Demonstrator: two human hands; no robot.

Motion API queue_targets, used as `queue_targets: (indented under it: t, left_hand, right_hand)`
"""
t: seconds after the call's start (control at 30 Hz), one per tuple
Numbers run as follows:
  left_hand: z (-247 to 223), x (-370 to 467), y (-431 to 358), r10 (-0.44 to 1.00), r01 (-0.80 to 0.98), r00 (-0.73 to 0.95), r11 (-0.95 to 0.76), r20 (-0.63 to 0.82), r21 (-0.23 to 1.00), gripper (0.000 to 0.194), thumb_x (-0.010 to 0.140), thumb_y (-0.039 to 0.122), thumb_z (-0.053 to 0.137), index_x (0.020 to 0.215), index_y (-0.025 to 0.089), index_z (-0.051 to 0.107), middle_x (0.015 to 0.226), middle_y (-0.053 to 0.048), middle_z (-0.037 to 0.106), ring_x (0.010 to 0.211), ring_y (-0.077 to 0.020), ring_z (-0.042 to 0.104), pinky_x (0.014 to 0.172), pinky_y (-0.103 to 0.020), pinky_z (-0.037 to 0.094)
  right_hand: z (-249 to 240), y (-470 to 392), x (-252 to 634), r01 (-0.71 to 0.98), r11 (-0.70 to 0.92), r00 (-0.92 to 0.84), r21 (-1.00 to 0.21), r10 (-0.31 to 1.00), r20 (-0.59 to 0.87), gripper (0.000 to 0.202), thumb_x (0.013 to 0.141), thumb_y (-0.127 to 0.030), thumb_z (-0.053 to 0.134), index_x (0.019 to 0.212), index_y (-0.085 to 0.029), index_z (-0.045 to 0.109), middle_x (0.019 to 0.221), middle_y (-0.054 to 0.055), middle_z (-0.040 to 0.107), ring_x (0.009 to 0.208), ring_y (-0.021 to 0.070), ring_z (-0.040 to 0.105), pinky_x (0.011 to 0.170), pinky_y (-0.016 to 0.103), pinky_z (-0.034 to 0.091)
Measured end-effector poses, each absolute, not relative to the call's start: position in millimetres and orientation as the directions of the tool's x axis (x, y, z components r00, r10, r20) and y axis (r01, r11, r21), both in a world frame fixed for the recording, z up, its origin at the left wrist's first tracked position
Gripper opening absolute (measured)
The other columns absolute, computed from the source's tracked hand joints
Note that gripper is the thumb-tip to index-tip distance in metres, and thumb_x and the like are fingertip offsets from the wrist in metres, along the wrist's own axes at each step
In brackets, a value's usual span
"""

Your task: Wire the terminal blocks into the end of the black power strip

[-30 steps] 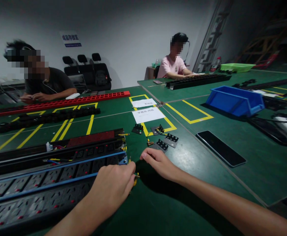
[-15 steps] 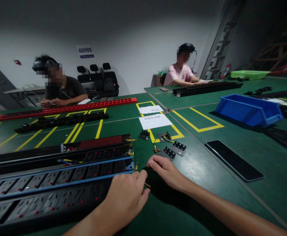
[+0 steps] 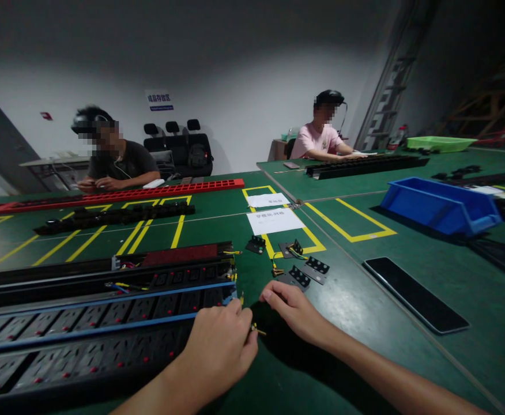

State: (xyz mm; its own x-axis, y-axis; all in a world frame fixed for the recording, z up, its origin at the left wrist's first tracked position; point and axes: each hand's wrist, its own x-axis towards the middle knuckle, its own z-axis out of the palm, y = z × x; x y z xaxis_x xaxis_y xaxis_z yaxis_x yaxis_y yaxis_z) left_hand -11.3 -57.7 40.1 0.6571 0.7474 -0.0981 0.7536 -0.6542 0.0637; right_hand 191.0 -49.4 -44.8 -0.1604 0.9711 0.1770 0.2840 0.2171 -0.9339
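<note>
My left hand [image 3: 222, 340] is closed over the right end of the nearest black power strip [image 3: 83, 360]. A thin brass-coloured piece [image 3: 259, 329], possibly a screw, sticks out past its fingertips. My right hand [image 3: 293, 308] is curled just to the right, apart from the left, thumb against forefinger; anything in it is hidden. Beyond the left hand lies a blue-edged power strip [image 3: 105, 317], a short yellow wire end [image 3: 242, 298] at its tip. Several black perforated brackets [image 3: 298, 276] lie past my right hand, beside loose brass screws [image 3: 278, 272].
A phone [image 3: 417, 295] and a blue bin [image 3: 440, 206] stand to the right. White paper sheets [image 3: 275, 221] and yellow tape outlines mark the green table [image 3: 347, 369]. A long red frame [image 3: 183, 189] lies across the far left. Two co-workers sit beyond.
The view has tilted slightly upward, so the scene sits lower. My left fingers have shifted slightly, and more of the brass-coloured piece shows. My right hand keeps nearly the same pose.
</note>
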Motion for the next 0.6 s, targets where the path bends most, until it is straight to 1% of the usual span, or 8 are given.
queue_targets:
  t: [0.1,0.2,0.37,0.5,0.6]
  left_hand:
    - [33.6,-11.0,-57.7,0.726,0.733,0.68,-0.676,-0.107,0.07,0.022,0.094,0.024,0.049,0.085,0.017,0.069,0.089,-0.01,0.071,0.081,-0.0263,0.072,0.07,-0.037,0.057]
    - [27.1,-10.5,-57.1,0.705,0.712,0.702,-0.699,-0.097,0.075,0.023,0.093,0.022,0.048,0.086,0.017,0.07,0.088,-0.011,0.071,0.082,-0.0289,0.073,0.073,-0.042,0.059]
    - [22.7,-11.2,-53.5,0.697,0.7,0.714,-0.711,-0.058,0.068,0.02,0.09,0.024,0.052,0.084,0.017,0.07,0.087,-0.011,0.071,0.078,-0.0268,0.071,0.072,-0.04,0.059]
    - [20.8,-12.2,-53.1,0.685,0.685,0.728,-0.725,-0.03,0.071,0.021,0.089,0.023,0.05,0.083,0.017,0.069,0.086,-0.011,0.07,0.077,-0.0278,0.071,0.07,-0.043,0.059]
    - [17.5,-12.8,-54.0,0.669,0.668,0.743,-0.741,-0.006,0.067,0.019,0.088,0.021,0.05,0.083,0.017,0.068,0.085,-0.01,0.069,0.077,-0.0268,0.07,0.07,-0.042,0.058]
  right_hand:
    - [-44.6,-49.6,191.5,0.289,0.217,-0.156,-0.933,0.972,0.178,0.03,0.101,-0.042,0.051,0.085,-0.022,0.066,0.084,0.004,0.069,0.082,0.0217,0.061,0.074,0.034,0.044]
    - [-43.4,-50.3,191.3,0.29,0.214,-0.148,-0.933,0.973,0.177,0.03,0.101,-0.041,0.051,0.085,-0.021,0.067,0.083,0.004,0.069,0.082,0.0217,0.062,0.074,0.034,0.044]
    - [-42.3,-50.8,191.5,0.301,0.201,-0.149,-0.932,0.976,0.162,0.03,0.101,-0.04,0.051,0.085,-0.02,0.067,0.082,0.004,0.069,0.081,0.0211,0.061,0.073,0.033,0.044]
    - [-41.3,-51.0,192.0,0.307,0.202,-0.148,-0.93,0.976,0.163,0.029,0.101,-0.039,0.052,0.085,-0.02,0.067,0.082,0.003,0.068,0.081,0.0209,0.061,0.073,0.032,0.044]
    - [-39.4,-51.6,191.5,0.306,0.197,-0.147,-0.931,0.976,0.158,0.028,0.1,-0.039,0.052,0.085,-0.02,0.067,0.083,0.004,0.069,0.081,0.0211,0.062,0.073,0.033,0.045]
